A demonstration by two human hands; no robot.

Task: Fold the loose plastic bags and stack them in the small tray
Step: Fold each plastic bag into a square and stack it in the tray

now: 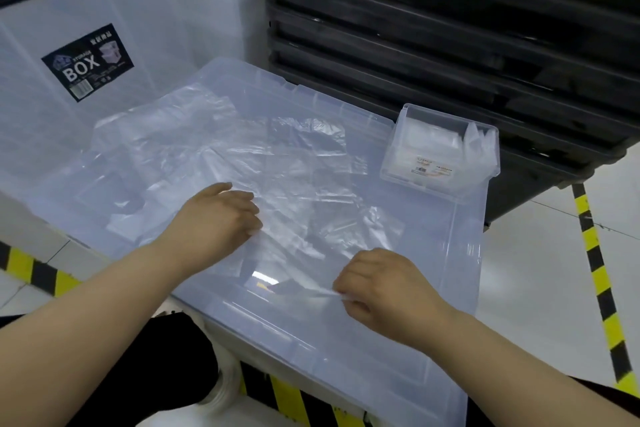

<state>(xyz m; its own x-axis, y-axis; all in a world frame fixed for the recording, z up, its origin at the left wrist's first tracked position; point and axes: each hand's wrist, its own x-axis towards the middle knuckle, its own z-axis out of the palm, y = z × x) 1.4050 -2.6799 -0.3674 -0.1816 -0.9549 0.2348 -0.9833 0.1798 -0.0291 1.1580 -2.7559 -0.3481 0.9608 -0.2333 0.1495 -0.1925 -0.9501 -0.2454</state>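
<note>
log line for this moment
step: folding | left hand: on bag | right hand: pinches bag edge | tray: folded bags inside
</note>
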